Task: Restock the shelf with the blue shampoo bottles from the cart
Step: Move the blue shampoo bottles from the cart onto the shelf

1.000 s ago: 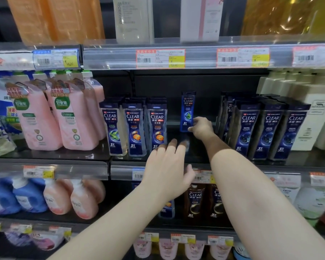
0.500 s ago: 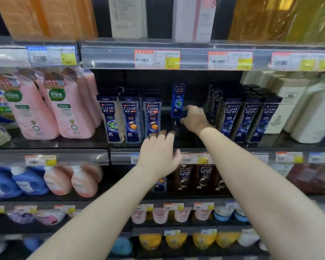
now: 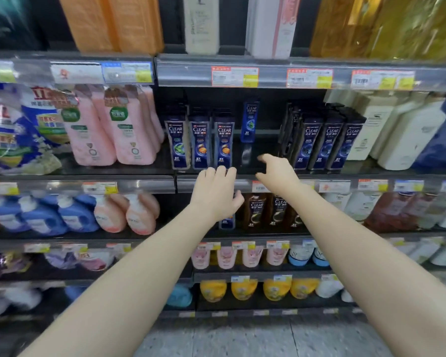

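At the left of the glossy black shelf [image 3: 150,185] I see soft pink bottles [image 3: 129,130] with rounded shoulders. Next come three slim, flat blue shampoo bottles [image 3: 200,145], shiny plastic, upright in a tight row at the front edge. My left hand [image 3: 214,194] is spread with its fingers nearly straight and holds nothing. Its tips are at the shelf's lip just below the rightmost of the three; whether they touch, I cannot tell. A lone blue bottle [image 3: 250,122] stands upright at the back of the gap. My right hand [image 3: 276,173] hovers before that gap, fingers loosely curled, empty. Right of it, navy bottles [image 3: 327,145] pack close, then smooth cream bottles [image 3: 397,130].
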Tool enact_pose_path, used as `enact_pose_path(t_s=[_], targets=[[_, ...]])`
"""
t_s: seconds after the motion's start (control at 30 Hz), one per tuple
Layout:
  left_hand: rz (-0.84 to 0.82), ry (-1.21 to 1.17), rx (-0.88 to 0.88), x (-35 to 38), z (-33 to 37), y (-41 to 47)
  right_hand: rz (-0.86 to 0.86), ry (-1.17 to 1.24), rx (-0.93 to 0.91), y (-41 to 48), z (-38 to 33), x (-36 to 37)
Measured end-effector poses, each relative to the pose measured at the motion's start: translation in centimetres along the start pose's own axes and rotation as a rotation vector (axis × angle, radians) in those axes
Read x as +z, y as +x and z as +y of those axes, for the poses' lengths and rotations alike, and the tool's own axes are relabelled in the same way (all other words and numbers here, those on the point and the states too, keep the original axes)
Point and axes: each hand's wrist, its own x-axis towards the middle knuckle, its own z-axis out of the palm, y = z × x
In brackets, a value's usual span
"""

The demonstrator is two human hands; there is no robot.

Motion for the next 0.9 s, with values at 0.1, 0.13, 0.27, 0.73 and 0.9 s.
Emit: enact_pose_path(t_s=[0.1, 0.13, 0.27, 0.73, 0.9], targets=[[0.003, -0.007, -0.042, -1.2, 0.2, -2.9, -0.026, 0.001, -0.072, -3.4, -0.9, 0.1], [0.001, 0.008, -0.055, -1.5, 0.1, -4.0, -0.036, -0.003, -0.094, -4.6, -1.4, 0.2], [-0.056, 0.071, -0.155, -2.5, -1.2, -9.5, -0.073, -0.042, -0.196, -8.7, -4.0, 0.8], [-0.245, 0.143, -0.655, -5.4, -18.3, -32.7, -0.263, -0.045, -0.541, -19.0, -27.4, 13.3], [-0.253, 0.199, -0.919, -7.5, -30.4, -42.5, -0.343, 0.019, -0.760, -21.5, -41.9, 20.6]])
